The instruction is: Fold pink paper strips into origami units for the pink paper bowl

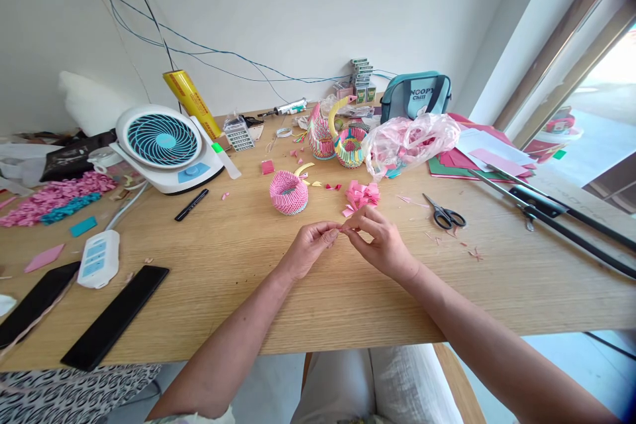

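Observation:
My left hand (315, 244) and my right hand (376, 238) meet over the table, fingertips pinched together on a small piece of pink paper (342, 230). Most of that piece is covered by my fingers. Just beyond my right hand lies a loose pile of pink paper strips (362, 195). To the far left of my hands stands a round pink basket of folded paper pieces (288, 193), with a curved yellow paper strip (304, 170) at its edge. A few small red folded pieces (332, 187) lie between the basket and the pile.
Scissors (444, 213) and a paper trimmer (541, 202) are on the right. Two paper swans (350, 146), a plastic bag (412, 142) and a teal bag (417, 96) stand behind. On the left are a fan (166, 146), a marker (191, 205), a power strip (99, 258) and a black slab (116, 317).

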Action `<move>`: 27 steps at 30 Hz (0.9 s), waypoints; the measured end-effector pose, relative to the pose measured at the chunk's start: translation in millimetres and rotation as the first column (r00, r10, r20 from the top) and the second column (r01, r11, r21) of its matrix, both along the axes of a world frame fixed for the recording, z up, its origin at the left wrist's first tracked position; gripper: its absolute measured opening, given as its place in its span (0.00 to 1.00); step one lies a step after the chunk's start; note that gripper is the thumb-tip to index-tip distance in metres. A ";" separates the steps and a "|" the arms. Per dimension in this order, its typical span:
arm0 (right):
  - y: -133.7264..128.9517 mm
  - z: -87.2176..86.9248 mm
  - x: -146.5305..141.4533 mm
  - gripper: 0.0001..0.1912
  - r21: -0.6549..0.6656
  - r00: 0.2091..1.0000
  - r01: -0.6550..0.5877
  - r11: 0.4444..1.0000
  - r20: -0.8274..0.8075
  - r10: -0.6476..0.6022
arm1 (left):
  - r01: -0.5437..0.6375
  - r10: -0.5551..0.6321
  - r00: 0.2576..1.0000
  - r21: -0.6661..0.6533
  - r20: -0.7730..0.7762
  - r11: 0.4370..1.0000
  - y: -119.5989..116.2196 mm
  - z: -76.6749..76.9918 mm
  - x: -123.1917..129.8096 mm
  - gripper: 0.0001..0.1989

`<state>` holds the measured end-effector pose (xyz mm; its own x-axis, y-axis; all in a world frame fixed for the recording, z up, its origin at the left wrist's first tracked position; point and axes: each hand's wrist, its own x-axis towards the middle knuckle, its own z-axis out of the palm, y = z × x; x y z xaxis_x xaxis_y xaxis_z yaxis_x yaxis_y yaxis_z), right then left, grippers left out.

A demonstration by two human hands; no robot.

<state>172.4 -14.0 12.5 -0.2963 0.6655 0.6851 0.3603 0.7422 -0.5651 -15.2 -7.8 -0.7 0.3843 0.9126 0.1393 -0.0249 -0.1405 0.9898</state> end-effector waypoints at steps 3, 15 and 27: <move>1.1 -0.9 0.3 0.05 0.016 1.000 0.003 1.000 -0.019 -0.002 | 0.001 -0.001 1.000 -0.009 0.005 1.000 -0.5 1.7 0.2 0.16; 5.1 -0.3 4.2 0.06 0.016 0.995 -0.059 0.998 -0.083 0.060 | 0.029 -0.020 0.994 -0.085 0.111 0.996 -0.1 1.7 -0.4 0.16; 4.6 0.3 3.7 0.06 0.039 0.993 -0.083 0.996 -0.081 0.086 | 0.005 -0.005 0.999 -0.006 0.032 1.000 -4.7 8.7 1.0 0.16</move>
<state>176.1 -9.4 12.8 -0.2922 0.6155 0.7320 0.2485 0.7879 -0.5634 -14.1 -12.5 7.9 0.3845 0.9115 0.1459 -0.0575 -0.1341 0.9893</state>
